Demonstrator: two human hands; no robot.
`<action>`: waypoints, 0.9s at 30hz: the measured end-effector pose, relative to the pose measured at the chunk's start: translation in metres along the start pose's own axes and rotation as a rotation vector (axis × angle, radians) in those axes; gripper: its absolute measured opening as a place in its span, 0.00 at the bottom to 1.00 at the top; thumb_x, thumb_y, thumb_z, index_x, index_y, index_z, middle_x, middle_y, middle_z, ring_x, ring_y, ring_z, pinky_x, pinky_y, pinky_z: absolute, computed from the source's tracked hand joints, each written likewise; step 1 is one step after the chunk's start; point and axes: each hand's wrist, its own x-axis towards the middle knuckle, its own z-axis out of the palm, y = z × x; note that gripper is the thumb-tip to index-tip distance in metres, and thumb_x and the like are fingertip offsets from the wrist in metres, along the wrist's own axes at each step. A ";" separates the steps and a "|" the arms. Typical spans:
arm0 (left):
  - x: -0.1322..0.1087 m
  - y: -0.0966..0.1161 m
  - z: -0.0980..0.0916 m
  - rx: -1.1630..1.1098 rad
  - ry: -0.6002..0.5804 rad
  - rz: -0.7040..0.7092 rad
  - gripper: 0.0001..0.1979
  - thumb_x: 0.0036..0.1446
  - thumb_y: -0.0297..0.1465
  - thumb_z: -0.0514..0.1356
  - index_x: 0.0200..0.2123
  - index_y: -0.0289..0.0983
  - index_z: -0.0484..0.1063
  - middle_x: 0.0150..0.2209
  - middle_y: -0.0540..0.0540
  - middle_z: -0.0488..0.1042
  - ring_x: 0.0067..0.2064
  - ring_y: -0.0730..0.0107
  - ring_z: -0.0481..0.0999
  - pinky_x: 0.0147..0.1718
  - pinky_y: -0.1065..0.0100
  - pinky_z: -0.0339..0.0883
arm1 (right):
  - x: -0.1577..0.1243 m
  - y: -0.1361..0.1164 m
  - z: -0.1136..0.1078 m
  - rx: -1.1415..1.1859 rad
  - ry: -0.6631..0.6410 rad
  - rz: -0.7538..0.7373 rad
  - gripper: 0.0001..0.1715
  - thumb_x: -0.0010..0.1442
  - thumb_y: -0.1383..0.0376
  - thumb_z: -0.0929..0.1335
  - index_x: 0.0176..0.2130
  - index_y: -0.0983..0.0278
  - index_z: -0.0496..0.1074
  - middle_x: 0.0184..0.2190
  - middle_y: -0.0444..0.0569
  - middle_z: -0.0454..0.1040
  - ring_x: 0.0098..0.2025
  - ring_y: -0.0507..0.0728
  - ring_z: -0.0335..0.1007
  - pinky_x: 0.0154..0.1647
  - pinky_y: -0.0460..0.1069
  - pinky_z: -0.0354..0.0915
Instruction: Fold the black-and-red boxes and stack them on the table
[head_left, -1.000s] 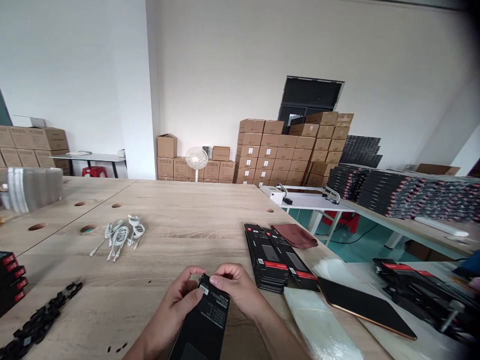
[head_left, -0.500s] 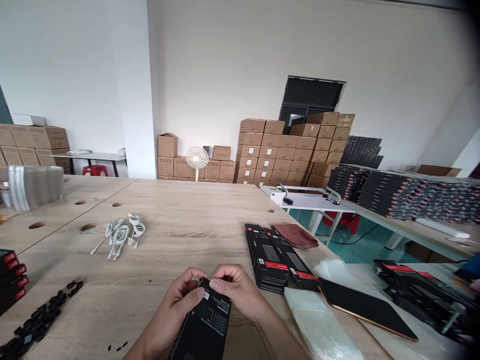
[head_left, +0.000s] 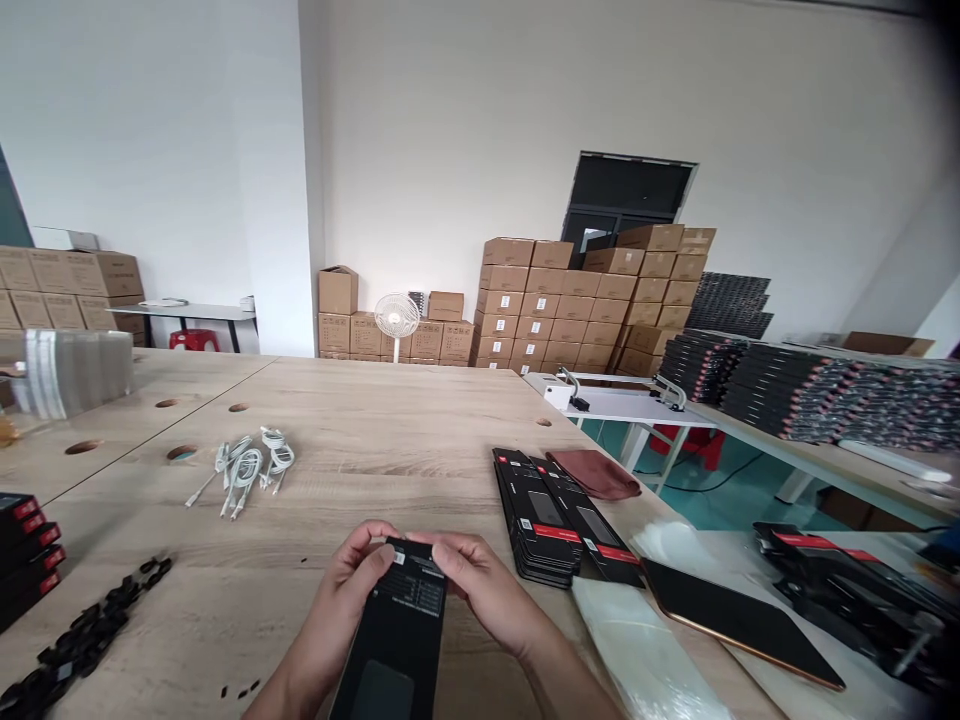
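Observation:
A long black box (head_left: 397,620) with small pale print and a grey panel is held upright-tilted above the near edge of the table. My left hand (head_left: 349,590) grips its upper left corner, thumb on the printed face. At the upper right corner, my right hand (head_left: 480,585) has its thumb against the same face, fingers behind. To the right lie two stacks of similar flat black boxes (head_left: 536,520) with red bands. Clear plastic bags (head_left: 637,640) sit nearer me, beside a dark tablet-like slab (head_left: 739,615) with a copper-coloured edge.
Bundled white cables (head_left: 244,465) lie left of centre on the wooden table (head_left: 382,420). Small black parts (head_left: 86,640) form a row at the left, near stacked black-and-red boxes (head_left: 26,555). A brown cloth (head_left: 600,473) lies behind the right-hand boxes.
The black box has tilted so more of its face and grey panel show, and its top end looks closed. My right hand has shifted from above the top to the right corner.

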 end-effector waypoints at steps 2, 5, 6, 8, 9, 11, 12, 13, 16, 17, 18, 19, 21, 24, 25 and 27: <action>0.001 0.003 -0.002 -0.012 0.039 0.021 0.14 0.53 0.41 0.62 0.37 0.38 0.68 0.26 0.53 0.70 0.25 0.78 0.64 0.25 0.74 0.58 | -0.003 -0.003 0.002 0.066 -0.079 0.081 0.25 0.60 0.51 0.67 0.53 0.59 0.71 0.39 0.48 0.74 0.36 0.54 0.68 0.35 0.49 0.65; 0.003 0.002 -0.006 -0.027 0.056 0.030 0.14 0.52 0.41 0.63 0.36 0.38 0.69 0.24 0.54 0.70 0.24 0.78 0.65 0.24 0.74 0.59 | -0.005 -0.006 0.007 0.073 -0.146 0.106 0.28 0.60 0.52 0.66 0.57 0.57 0.67 0.38 0.48 0.75 0.31 0.53 0.69 0.29 0.47 0.67; 0.004 0.001 -0.006 -0.033 0.064 0.032 0.14 0.52 0.41 0.63 0.35 0.38 0.69 0.24 0.55 0.70 0.24 0.79 0.65 0.24 0.74 0.59 | -0.005 -0.006 0.008 0.065 -0.148 0.098 0.28 0.60 0.52 0.67 0.57 0.57 0.67 0.39 0.48 0.75 0.32 0.53 0.69 0.29 0.47 0.67; 0.005 0.000 -0.006 -0.035 0.080 0.027 0.14 0.51 0.42 0.64 0.35 0.38 0.70 0.23 0.55 0.70 0.24 0.79 0.65 0.24 0.75 0.59 | -0.004 -0.004 0.011 0.062 -0.103 0.081 0.27 0.59 0.52 0.67 0.56 0.57 0.68 0.40 0.49 0.75 0.34 0.54 0.70 0.28 0.46 0.68; 0.006 -0.001 -0.005 -0.030 0.082 0.028 0.14 0.51 0.42 0.64 0.35 0.38 0.70 0.24 0.54 0.71 0.24 0.78 0.66 0.25 0.75 0.59 | -0.003 -0.001 0.012 0.073 -0.064 0.078 0.27 0.59 0.52 0.68 0.55 0.58 0.69 0.40 0.49 0.75 0.34 0.54 0.71 0.27 0.46 0.68; 0.007 -0.001 -0.006 -0.008 0.080 0.030 0.16 0.51 0.43 0.63 0.38 0.39 0.71 0.28 0.53 0.73 0.28 0.77 0.69 0.28 0.74 0.62 | 0.000 0.005 0.013 0.128 0.029 0.086 0.28 0.57 0.51 0.69 0.54 0.59 0.69 0.37 0.48 0.75 0.29 0.53 0.70 0.24 0.46 0.67; 0.008 0.000 -0.007 0.008 0.078 0.024 0.17 0.52 0.44 0.63 0.41 0.40 0.71 0.30 0.52 0.74 0.29 0.75 0.70 0.30 0.73 0.63 | 0.002 0.008 0.012 0.166 0.074 0.089 0.29 0.56 0.51 0.69 0.55 0.59 0.69 0.34 0.47 0.75 0.26 0.52 0.69 0.22 0.46 0.66; 0.010 0.003 -0.011 0.031 0.083 0.020 0.20 0.52 0.45 0.62 0.43 0.40 0.71 0.32 0.51 0.75 0.31 0.74 0.71 0.31 0.72 0.64 | 0.004 0.010 0.010 0.206 0.119 0.082 0.31 0.55 0.52 0.70 0.55 0.60 0.68 0.31 0.46 0.75 0.24 0.51 0.68 0.21 0.46 0.65; 0.016 0.014 -0.029 0.137 0.216 0.061 0.25 0.49 0.50 0.62 0.43 0.38 0.73 0.30 0.50 0.72 0.28 0.74 0.69 0.25 0.73 0.60 | 0.010 0.012 -0.001 0.347 0.309 0.003 0.31 0.53 0.53 0.72 0.52 0.63 0.69 0.24 0.42 0.72 0.20 0.49 0.63 0.17 0.43 0.58; 0.018 0.019 -0.037 0.177 0.292 0.108 0.25 0.47 0.51 0.63 0.40 0.37 0.74 0.28 0.51 0.70 0.26 0.75 0.67 0.23 0.74 0.57 | 0.012 0.011 -0.006 0.391 0.381 -0.028 0.27 0.52 0.53 0.73 0.48 0.64 0.71 0.22 0.41 0.71 0.20 0.48 0.63 0.17 0.42 0.56; 0.020 0.025 -0.046 0.202 0.371 0.161 0.24 0.47 0.50 0.63 0.37 0.36 0.75 0.27 0.51 0.69 0.25 0.76 0.65 0.21 0.74 0.54 | 0.014 0.010 -0.010 0.425 0.452 -0.051 0.24 0.50 0.53 0.73 0.43 0.64 0.72 0.20 0.40 0.70 0.20 0.48 0.63 0.16 0.42 0.55; 0.022 0.030 -0.053 0.203 0.444 0.213 0.23 0.46 0.50 0.63 0.35 0.36 0.74 0.27 0.52 0.67 0.25 0.77 0.64 0.20 0.74 0.52 | 0.016 0.010 -0.014 0.452 0.512 -0.061 0.21 0.48 0.53 0.74 0.38 0.64 0.72 0.20 0.40 0.71 0.21 0.49 0.64 0.17 0.42 0.56; 0.023 0.037 -0.065 0.151 0.560 0.288 0.21 0.48 0.48 0.62 0.35 0.36 0.73 0.26 0.53 0.66 0.24 0.78 0.61 0.19 0.75 0.48 | 0.019 0.011 -0.018 0.495 0.592 -0.054 0.21 0.44 0.53 0.76 0.32 0.64 0.71 0.21 0.42 0.73 0.24 0.50 0.69 0.18 0.43 0.59; 0.012 0.037 -0.064 0.083 0.646 0.306 0.18 0.47 0.45 0.63 0.33 0.36 0.72 0.24 0.54 0.65 0.22 0.81 0.59 0.19 0.76 0.46 | 0.023 0.015 -0.013 0.574 0.612 0.002 0.23 0.39 0.56 0.79 0.32 0.63 0.70 0.26 0.44 0.76 0.29 0.53 0.74 0.22 0.42 0.65; 0.005 0.034 -0.059 0.094 0.648 0.291 0.18 0.46 0.44 0.64 0.32 0.35 0.73 0.24 0.54 0.65 0.22 0.80 0.60 0.19 0.76 0.47 | 0.023 0.017 -0.008 0.583 0.600 0.009 0.24 0.38 0.57 0.79 0.33 0.62 0.70 0.29 0.44 0.77 0.32 0.54 0.75 0.23 0.43 0.67; -0.011 0.023 -0.043 0.100 0.617 0.231 0.20 0.42 0.43 0.67 0.32 0.32 0.74 0.25 0.48 0.71 0.24 0.75 0.66 0.19 0.74 0.53 | 0.023 0.022 0.006 0.489 0.584 -0.024 0.26 0.38 0.56 0.78 0.37 0.62 0.71 0.35 0.47 0.78 0.38 0.58 0.77 0.28 0.45 0.71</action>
